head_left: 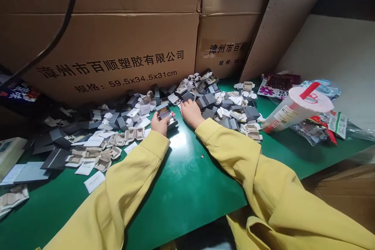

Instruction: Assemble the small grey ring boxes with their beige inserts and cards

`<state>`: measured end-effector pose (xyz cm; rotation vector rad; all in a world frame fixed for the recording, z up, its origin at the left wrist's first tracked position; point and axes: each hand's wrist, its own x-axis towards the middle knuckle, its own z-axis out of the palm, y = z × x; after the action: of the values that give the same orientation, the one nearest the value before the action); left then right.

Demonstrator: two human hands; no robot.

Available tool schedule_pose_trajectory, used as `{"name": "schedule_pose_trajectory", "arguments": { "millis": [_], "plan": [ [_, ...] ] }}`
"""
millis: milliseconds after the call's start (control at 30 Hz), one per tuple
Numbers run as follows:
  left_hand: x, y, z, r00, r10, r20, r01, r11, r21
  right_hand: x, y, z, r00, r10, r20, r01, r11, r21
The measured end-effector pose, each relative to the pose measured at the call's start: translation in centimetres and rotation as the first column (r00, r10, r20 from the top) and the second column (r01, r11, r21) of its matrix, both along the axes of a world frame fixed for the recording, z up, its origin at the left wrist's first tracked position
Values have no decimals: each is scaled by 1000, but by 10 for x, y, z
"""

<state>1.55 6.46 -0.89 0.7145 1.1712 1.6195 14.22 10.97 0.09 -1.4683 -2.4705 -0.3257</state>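
Observation:
My left hand grips a small dark grey box that stands open, its inside facing up and the thumb over its near edge. To the right, my right hand reaches to the edge of a heap of small dark boxes and white paper inserts. Its fingers are curled down, and whatever is between the fingertips is hidden. Left of my left hand lie folded cardboard inserts and white printed cards.
Large cardboard cartons stand along the back of the green table. A tilted drink cup with a red straw leans on the right among snack packets. A black cable hangs at upper left.

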Motion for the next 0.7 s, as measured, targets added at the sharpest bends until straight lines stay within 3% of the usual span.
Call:
{"name": "schedule_pose_trajectory", "arguments": {
  "millis": [233, 433, 567, 700],
  "plan": [
    [0, 0, -1, 999, -50, 9, 50, 999, -9, 5, -3, -9, 999, 25, 49, -26, 999, 21],
    [1, -3, -4, 980, -193, -49, 192, 981, -28, 22, -24, -7, 973, 223, 55, -229, 964, 133],
    [-1, -3, -6, 960, -267, -87, 263, 963, -56, 42, -33, -13, 932, 340, -126, -326, 938, 117],
    [-2, -1, -10, 911, -346, -226, 344, 938, -46, 52, -35, -20, 832, 319, -453, -334, 941, 49]
  ]
}}
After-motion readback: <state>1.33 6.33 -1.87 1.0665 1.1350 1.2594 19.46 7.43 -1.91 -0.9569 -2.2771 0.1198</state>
